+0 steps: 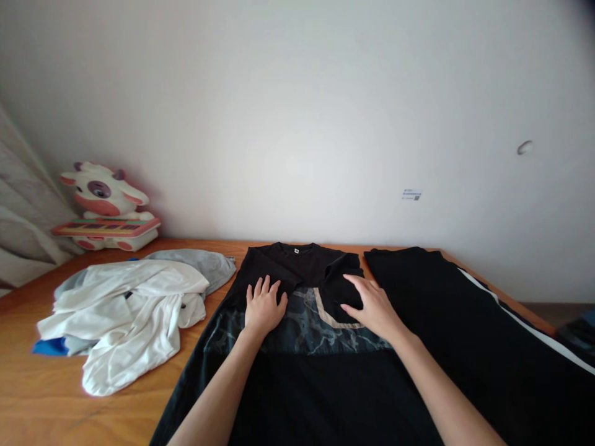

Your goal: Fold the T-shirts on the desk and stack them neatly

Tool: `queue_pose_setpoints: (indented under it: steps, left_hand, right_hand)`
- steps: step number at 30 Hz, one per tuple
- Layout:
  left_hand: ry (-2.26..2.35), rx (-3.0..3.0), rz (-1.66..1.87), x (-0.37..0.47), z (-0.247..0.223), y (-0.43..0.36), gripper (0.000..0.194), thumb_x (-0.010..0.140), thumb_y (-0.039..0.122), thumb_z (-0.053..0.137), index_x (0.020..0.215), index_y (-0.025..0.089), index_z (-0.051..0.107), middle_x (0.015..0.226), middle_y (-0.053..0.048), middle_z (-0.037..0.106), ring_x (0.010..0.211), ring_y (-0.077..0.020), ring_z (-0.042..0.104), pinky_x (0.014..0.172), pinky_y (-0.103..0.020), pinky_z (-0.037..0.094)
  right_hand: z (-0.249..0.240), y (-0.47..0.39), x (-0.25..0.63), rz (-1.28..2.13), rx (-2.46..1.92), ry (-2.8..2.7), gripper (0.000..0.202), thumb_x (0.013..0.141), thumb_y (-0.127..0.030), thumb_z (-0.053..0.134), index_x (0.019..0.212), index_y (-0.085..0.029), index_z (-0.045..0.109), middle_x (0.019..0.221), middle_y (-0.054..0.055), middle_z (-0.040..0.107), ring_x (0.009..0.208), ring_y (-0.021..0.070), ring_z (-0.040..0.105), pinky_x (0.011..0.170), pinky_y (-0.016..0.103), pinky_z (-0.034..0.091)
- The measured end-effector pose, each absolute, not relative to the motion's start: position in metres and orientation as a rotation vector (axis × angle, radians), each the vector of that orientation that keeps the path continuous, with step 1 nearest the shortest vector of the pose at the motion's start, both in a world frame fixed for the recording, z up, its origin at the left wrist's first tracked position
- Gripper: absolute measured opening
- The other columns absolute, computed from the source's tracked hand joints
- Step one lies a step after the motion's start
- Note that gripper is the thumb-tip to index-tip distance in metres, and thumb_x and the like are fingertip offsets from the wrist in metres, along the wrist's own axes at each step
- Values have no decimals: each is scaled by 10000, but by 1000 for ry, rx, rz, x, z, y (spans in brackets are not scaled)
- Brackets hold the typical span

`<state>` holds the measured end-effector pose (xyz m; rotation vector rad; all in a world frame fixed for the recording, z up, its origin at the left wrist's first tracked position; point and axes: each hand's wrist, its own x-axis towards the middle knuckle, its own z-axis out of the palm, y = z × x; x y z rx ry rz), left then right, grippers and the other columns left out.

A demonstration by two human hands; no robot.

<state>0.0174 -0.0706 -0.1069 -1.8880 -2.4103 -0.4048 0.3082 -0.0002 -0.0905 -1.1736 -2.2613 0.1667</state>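
A black T-shirt [320, 390] with a dark patterned band across the chest lies spread on the wooden table, its collar toward the wall. Both sleeves are folded inward over the front. My left hand [264, 306] rests on the shirt by the left sleeve, palm down with fingers spread. Over the right sleeve, my right hand [372, 303] is held with thumb and fingers apart, nothing visible between them. Whether its fingertips touch the cloth I cannot tell.
A heap of white and grey clothes [139, 303] with a blue piece lies at the left. Black trousers [427, 310] with a white side stripe lie at the right. A cow-shaped toy piano [111, 210] stands at the back left of the wooden table [37, 396], near the wall.
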Motion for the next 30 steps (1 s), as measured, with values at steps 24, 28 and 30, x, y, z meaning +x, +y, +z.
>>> queue_pose_setpoints:
  steps: [24, 28, 30]
  left_hand:
    - [-2440, -2146, -778, 139, -68, 82, 407, 950, 419, 557, 1278, 188, 626, 1344, -142, 645, 1275, -328, 575, 1038, -445, 476]
    - [-2512, -2181, -691, 176, -69, 118, 542, 932, 573, 548, 1263, 154, 637, 1368, -190, 628, 1299, -383, 558, 1043, -495, 469]
    - [-2541, -2207, -645, 188, -69, 132, 538, 903, 584, 609, 1213, 149, 669, 1338, -198, 645, 1285, -388, 570, 1048, -492, 468]
  right_hand:
    - [-112, -19, 301, 261, -1041, -2062, 148, 808, -122, 532, 905, -227, 570, 936, 51, 676, 936, 251, 618, 826, 388, 443]
    - [-114, -18, 300, 273, -1067, -2053, 160, 786, -117, 543, 881, -244, 558, 908, 42, 659, 905, 249, 603, 808, 388, 439]
    - [-119, -15, 301, 199, -1103, -2022, 212, 752, -104, 550, 897, -259, 558, 930, 47, 657, 918, 263, 601, 816, 399, 437]
